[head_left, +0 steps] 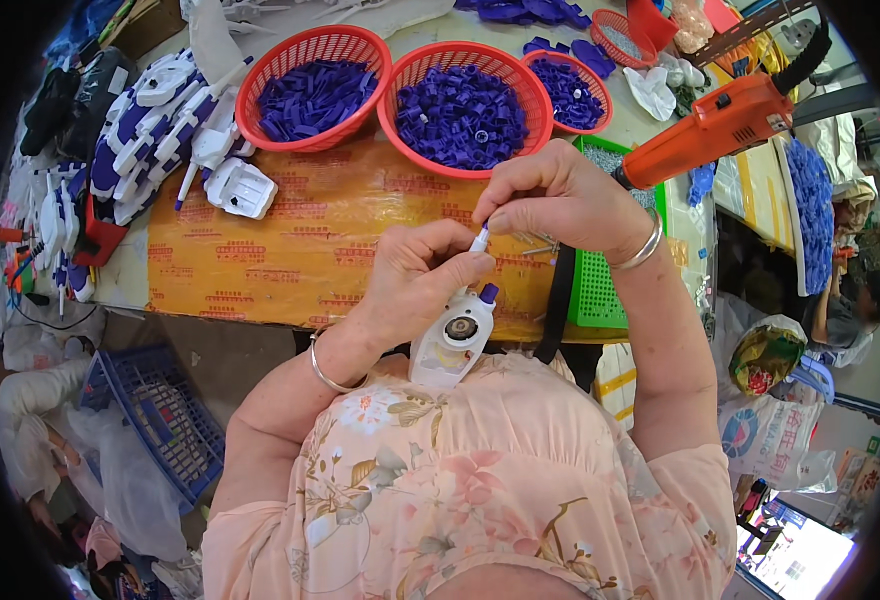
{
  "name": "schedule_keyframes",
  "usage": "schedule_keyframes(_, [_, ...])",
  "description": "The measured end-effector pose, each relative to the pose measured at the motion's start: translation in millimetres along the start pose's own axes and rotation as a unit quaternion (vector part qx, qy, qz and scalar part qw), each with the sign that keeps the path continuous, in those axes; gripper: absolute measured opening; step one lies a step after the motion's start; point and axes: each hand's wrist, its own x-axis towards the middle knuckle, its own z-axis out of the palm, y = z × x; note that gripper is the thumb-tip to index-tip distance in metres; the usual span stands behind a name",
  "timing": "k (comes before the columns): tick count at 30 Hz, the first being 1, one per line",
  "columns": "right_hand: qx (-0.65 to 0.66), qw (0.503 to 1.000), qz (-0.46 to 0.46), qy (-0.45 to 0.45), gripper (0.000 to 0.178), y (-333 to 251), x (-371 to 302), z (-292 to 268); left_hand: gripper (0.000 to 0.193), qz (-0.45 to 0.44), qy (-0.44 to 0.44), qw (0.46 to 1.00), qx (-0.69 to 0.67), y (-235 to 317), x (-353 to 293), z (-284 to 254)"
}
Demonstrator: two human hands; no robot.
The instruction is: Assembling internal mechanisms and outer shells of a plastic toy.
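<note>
My left hand (415,275) is closed around the narrow end of a white plastic housing (442,360), held upright close to my chest. Its wider body shows a round dark part (461,328) in an opening, and a purple knob (489,293) sticks out at the side. A slim white tip (480,241) pokes out between my left thumb and fingers. Right above it, my right hand (560,200) pinches with thumb and forefinger at a tiny purple piece (485,228), mostly hidden by the fingertips. The two hands nearly touch over the table's front part.
Red baskets (310,145) of purple parts line the back of the tape-covered table (290,235). White-and-purple assemblies (155,120) are piled left. An orange power tool (705,130) juts in at right above a green basket (598,295). A blue crate (165,420) stands lower left.
</note>
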Motion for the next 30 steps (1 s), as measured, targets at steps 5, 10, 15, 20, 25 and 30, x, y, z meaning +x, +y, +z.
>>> schedule_keyframes(5, [-0.097,0.995,-0.027,0.005,0.010,-0.8,0.4,10.2,0.008,-0.001,0.010,0.999,0.041,-6.8,-0.3,-4.5])
schedule_keyframes(10, [-0.029,0.998,0.056,-0.019,0.011,7.4,-0.9,13.5,0.008,-0.014,0.027,0.999,0.016,-17.5,1.5,0.0])
schedule_keyframes(15, [-0.036,0.997,0.059,0.027,0.011,18.0,-6.9,24.9,0.007,-0.017,0.035,0.999,0.014,-20.3,1.8,0.9])
schedule_keyframes(20, [0.108,0.983,0.111,0.100,0.019,23.6,-9.6,37.8,0.007,-0.002,0.035,0.999,0.022,-10.9,7.1,-8.9])
schedule_keyframes(25, [0.169,0.954,0.116,0.219,0.029,42.1,-34.6,52.4,0.007,0.018,0.072,0.997,-0.004,-6.0,8.8,-16.7])
schedule_keyframes(30, [0.295,0.944,0.106,0.103,0.033,36.6,-43.7,87.0,0.008,0.038,0.081,0.996,-0.001,1.1,17.1,-20.4])
